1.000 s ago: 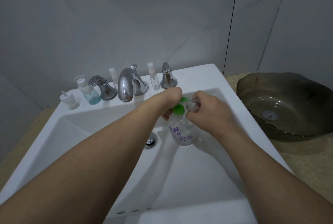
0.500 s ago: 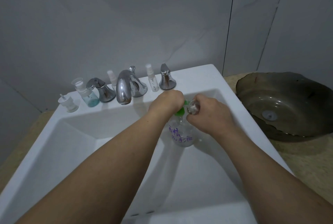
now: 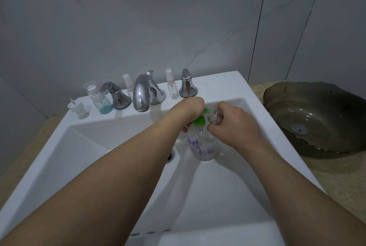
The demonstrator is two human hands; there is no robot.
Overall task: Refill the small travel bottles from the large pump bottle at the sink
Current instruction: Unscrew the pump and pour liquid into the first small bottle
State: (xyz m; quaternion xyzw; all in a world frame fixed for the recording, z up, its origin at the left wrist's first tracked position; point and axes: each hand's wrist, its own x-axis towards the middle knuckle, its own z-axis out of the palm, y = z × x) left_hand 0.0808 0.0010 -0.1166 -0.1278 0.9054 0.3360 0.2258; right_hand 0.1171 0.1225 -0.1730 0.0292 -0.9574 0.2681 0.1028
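Over the white rectangular ceramic sink (image 3: 247, 95), both bare forearms reach in and the two hands meet above the basin. The left hand (image 3: 190, 109) is curled down over the green pump head (image 3: 200, 120) of the large clear plastic pump bottle with purple handwriting (image 3: 202, 147), which stands upright in the basin just right of the metal drain (image 3: 170, 155). Its fingertips are hidden beneath the knuckles, so how they sit on the pump I cannot tell. The right hand (image 3: 231, 125) has its fingers wrapped around a small clear travel bottle (image 3: 214, 117), tipped on its side with its round end toward the pump head, touching or very nearly touching it.

Along the back ledge stand a chrome curved tap spout (image 3: 141, 93) between two chrome tap handles (image 3: 115, 95) (image 3: 187, 86). A small clear bottle with blue liquid and a white pump top (image 3: 100, 99) sits at the left, with a loose white pump cap (image 3: 78, 109) beside it. Two slim clear spray bottles with white tops (image 3: 127, 85) (image 3: 171, 85) flank the spout. Off to the right, a dark smoked-glass bowl basin (image 3: 316, 119) rests on the beige counter.
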